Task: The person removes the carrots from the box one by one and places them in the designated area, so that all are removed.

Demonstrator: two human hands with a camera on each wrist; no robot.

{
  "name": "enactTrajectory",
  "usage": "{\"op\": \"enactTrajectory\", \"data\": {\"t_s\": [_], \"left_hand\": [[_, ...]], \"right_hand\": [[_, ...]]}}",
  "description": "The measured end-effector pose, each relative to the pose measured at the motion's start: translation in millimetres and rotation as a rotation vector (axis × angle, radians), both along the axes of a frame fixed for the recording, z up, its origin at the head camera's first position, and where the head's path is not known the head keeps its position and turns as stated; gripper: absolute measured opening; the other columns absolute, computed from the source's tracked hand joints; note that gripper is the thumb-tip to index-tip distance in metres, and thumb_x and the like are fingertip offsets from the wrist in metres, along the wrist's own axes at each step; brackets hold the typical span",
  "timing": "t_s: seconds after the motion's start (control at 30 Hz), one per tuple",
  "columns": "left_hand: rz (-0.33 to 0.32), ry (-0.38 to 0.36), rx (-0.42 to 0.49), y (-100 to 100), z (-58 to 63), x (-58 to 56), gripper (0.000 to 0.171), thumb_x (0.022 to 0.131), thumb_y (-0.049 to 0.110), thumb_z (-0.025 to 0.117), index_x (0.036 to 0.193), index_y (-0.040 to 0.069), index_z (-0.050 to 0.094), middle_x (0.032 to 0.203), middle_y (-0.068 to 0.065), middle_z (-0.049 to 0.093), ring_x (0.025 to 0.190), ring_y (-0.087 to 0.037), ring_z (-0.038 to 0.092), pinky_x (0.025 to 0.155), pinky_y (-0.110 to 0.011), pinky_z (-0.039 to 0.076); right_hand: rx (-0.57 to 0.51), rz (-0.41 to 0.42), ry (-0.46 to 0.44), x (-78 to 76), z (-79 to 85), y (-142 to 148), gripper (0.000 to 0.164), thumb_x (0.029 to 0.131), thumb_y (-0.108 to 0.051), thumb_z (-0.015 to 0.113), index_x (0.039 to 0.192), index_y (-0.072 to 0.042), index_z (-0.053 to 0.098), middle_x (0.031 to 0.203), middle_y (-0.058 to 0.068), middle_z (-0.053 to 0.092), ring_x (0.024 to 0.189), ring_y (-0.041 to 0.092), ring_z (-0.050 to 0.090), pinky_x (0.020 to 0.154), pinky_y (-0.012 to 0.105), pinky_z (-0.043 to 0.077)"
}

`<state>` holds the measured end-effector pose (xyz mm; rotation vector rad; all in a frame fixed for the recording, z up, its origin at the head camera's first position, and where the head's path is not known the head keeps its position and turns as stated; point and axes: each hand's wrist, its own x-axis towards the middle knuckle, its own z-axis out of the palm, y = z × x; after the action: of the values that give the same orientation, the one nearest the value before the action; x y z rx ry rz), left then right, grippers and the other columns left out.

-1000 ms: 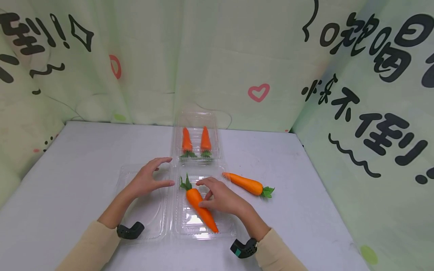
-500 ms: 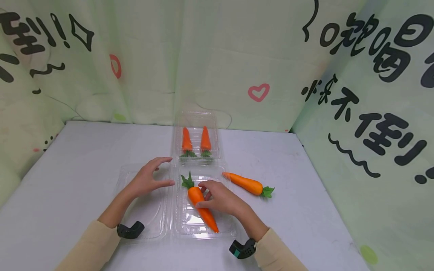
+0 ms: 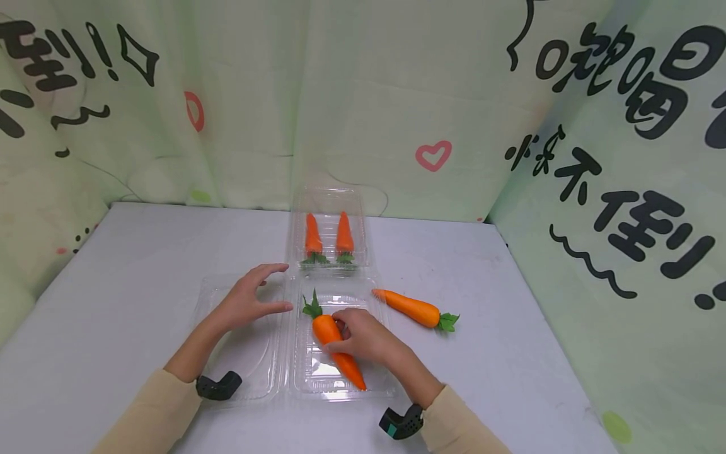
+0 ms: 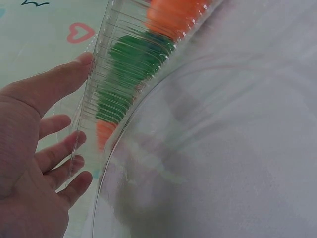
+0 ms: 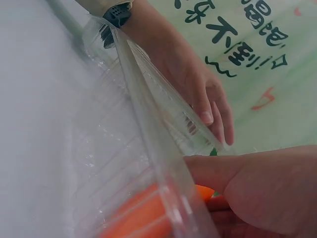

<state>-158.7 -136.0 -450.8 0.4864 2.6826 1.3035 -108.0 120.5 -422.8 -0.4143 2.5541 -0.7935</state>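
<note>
An orange carrot point(image 3: 326, 329) with green leaves lies slantwise in the right half of a clear plastic clamshell box point(image 3: 306, 381), leaves toward the back. My right hand point(image 3: 365, 337) pinches its middle from the right, thumb on the near side and fingers beyond. The box wall partly covers this carrot point(image 5: 138, 213) in the right wrist view. Over the left half of the box, its lid point(image 3: 241, 372) lying flat, my left hand point(image 3: 252, 299) holds nothing. Its thumb and fingers are spread at the box's middle edge.
Behind stands another clear box point(image 3: 329, 200) with two carrots, tips away from me. A loose carrot point(image 3: 411, 307) lies right of the front box, its tip beside the rim. Printed curtains point(image 3: 363, 94) enclose the white table point(image 3: 153, 252) at the back and sides.
My right hand has drawn slightly toward me, its fingers closing in around the carrot. The carrot's leafy end has shifted a little. The left hand stays put.
</note>
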Motion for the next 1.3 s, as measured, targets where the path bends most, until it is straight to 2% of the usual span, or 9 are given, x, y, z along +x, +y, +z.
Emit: {"op": "enactTrajectory", "data": {"t_s": [0.3,0.73,0.97,1.3], "left_hand": [[0.003,-0.004,-0.008,0,-1.5,-0.8,0.079,0.077,0.039,0.08,0.144,0.018,0.043,0.151,-0.012,0.041,0.134,-0.035,0.042,0.104,-0.056,0.045],[0.001,-0.017,-0.003,0,1.2,0.3,0.08,0.077,0.038,0.08,0.144,0.017,0.043,0.151,-0.012,0.041,0.134,-0.035,0.041,0.105,-0.056,0.044],[0.003,-0.004,-0.001,0,1.7,1.1,0.079,0.077,0.035,0.08,0.144,0.016,0.043,0.151,-0.012,0.041,0.134,-0.036,0.042,0.104,-0.056,0.044],[0.001,0.007,0.006,0,-0.5,0.9,0.078,0.078,0.033,0.081,0.144,0.015,0.044,0.15,-0.012,0.042,0.134,-0.035,0.041,0.105,-0.056,0.044]], "right_hand": [[-0.019,0.01,0.011,2.5,-3.9,-2,0.047,0.083,-0.035,0.075,0.12,-0.01,0.062,0.087,-0.004,0.057,0.081,0.013,0.053,0.069,0.022,0.047],[-0.045,-0.011,0.033,1.9,-1.1,0,0.047,0.086,-0.033,0.072,0.126,-0.012,0.059,0.092,-0.004,0.058,0.083,0.013,0.053,0.07,0.021,0.049],[-0.065,-0.017,0.032,0.2,5.0,2,0.052,0.087,-0.034,0.071,0.131,-0.012,0.056,0.1,-0.003,0.06,0.089,0.013,0.055,0.077,0.023,0.053],[-0.118,-0.017,0.037,-1.1,14.3,7,0.052,0.088,-0.033,0.069,0.133,-0.012,0.054,0.104,-0.003,0.062,0.095,0.016,0.056,0.076,0.022,0.053]]}}
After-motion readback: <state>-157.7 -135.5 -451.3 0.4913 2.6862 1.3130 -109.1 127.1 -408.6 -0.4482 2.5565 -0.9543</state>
